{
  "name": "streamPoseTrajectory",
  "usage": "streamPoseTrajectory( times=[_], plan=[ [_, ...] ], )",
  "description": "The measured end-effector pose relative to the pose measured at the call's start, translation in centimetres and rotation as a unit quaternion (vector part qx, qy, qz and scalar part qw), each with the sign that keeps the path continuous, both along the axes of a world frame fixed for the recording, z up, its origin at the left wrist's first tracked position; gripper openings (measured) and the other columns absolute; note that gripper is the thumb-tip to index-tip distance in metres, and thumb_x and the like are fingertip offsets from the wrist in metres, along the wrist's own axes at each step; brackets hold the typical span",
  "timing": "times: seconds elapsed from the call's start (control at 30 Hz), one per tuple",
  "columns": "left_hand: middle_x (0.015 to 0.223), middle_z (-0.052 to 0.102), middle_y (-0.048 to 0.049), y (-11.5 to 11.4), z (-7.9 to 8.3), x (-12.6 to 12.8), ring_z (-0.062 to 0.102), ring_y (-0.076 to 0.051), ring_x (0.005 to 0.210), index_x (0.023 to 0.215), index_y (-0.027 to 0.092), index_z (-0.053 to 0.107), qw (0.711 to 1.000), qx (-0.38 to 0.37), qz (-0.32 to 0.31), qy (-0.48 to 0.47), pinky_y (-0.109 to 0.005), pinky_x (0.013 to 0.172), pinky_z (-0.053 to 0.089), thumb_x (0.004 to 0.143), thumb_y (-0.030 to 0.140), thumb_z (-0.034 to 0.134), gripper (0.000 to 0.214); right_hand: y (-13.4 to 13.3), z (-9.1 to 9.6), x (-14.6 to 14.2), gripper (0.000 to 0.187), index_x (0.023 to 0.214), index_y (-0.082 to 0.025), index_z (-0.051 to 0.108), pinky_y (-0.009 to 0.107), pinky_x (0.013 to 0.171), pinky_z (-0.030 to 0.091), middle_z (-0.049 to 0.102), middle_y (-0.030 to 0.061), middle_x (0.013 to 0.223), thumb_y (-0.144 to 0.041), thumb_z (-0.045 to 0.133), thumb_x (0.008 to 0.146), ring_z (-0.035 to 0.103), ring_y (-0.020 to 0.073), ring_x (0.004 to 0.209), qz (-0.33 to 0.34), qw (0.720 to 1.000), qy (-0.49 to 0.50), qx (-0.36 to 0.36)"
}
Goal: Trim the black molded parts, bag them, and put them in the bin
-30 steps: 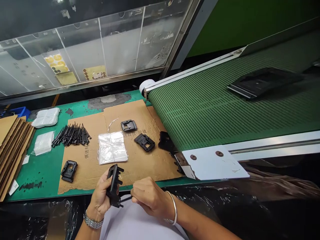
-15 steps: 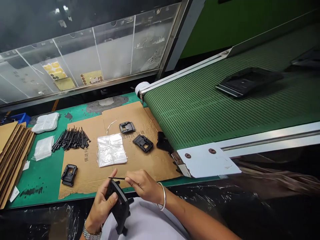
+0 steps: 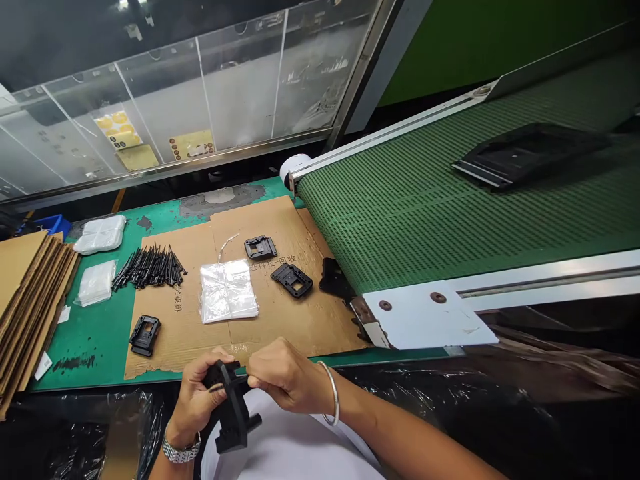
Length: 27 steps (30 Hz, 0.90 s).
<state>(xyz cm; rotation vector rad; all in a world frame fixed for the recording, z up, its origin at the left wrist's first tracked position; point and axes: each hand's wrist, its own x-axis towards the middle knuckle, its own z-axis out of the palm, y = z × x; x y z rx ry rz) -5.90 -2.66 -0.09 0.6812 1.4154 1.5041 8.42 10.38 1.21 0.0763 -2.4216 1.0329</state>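
My left hand [image 3: 197, 393] is closed around a black plastic frame [image 3: 234, 407], its thumb and fingers gripping the upper part. The frame is tilted up in front of my body, with short posts sticking out to the right. My right hand [image 3: 285, 373] is pinched at the frame's upper right side. Its fingers hold a thin dark stick [image 3: 242, 375], mostly hidden by the fingers and the frame. Similar black frames lie on the cardboard: one at the left [image 3: 145, 335], one at the back [image 3: 261, 247] and one nearer the belt [image 3: 292, 280].
A heap of black pins [image 3: 150, 268] and a tied stack of clear bags [image 3: 229, 291] lie on the cardboard sheet [image 3: 270, 333]. More bag bundles [image 3: 100, 233] and stacked cardboard [image 3: 35, 300] are at left. The green conveyor belt [image 3: 390, 200] carries a large black part [image 3: 525, 157].
My right hand has brought the thin stick from the frame's top edge to its right side. My left hand has turned the frame. The view has shifted slightly.
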Motion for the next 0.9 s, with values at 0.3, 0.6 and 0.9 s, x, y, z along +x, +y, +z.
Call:
streamPoseTrajectory(
  times=[0.3, 0.6, 0.9],
  plan=[
    [0.074, 0.063, -0.0042, 0.9, -0.5, 0.9, 0.054, -0.014, 0.066, 0.084, 0.018, 0.064, 0.993, -0.044, 0.090, -0.064, -0.022, 0.061, 0.042, 0.061, 0.035, 0.070, 0.030, -2.3, -1.1, 1.3, 0.032, 0.059, -0.019, 0.038, 0.025, 0.044, 0.020, 0.039, -0.0031, 0.049, -0.020, 0.027, 0.089, 0.032, 0.0103, 0.044, -0.017, 0.998, 0.027, 0.058],
    [0.087, 0.057, -0.0044, 1.4, 0.3, 0.1, 0.052, -0.019, 0.086, 0.096, 0.027, 0.064, 0.947, 0.037, -0.015, 0.318, -0.029, 0.076, 0.042, 0.069, 0.021, 0.063, 0.028, -0.6, -0.7, 0.8, 0.043, 0.066, -0.016, 0.047, 0.019, 0.041, 0.022, 0.034, -0.0060, 0.055, -0.058, 0.047, 0.075, 0.027, 0.0059, 0.047, -0.031, 0.961, -0.120, -0.248],
    [0.090, 0.065, -0.0060, 2.7, -0.5, 3.8, 0.059, -0.017, 0.086, 0.109, 0.021, 0.056, 0.903, 0.011, 0.210, -0.375, -0.029, 0.080, 0.046, 0.081, 0.024, 0.048, 0.030, -3.0, -1.2, -1.2, 0.044, 0.070, -0.015, 0.050, 0.022, 0.047, 0.031, 0.049, 0.0002, 0.055, -0.051, 0.031, 0.087, 0.043, 0.0102, 0.050, -0.204, 0.975, 0.035, -0.078]
  ],
)
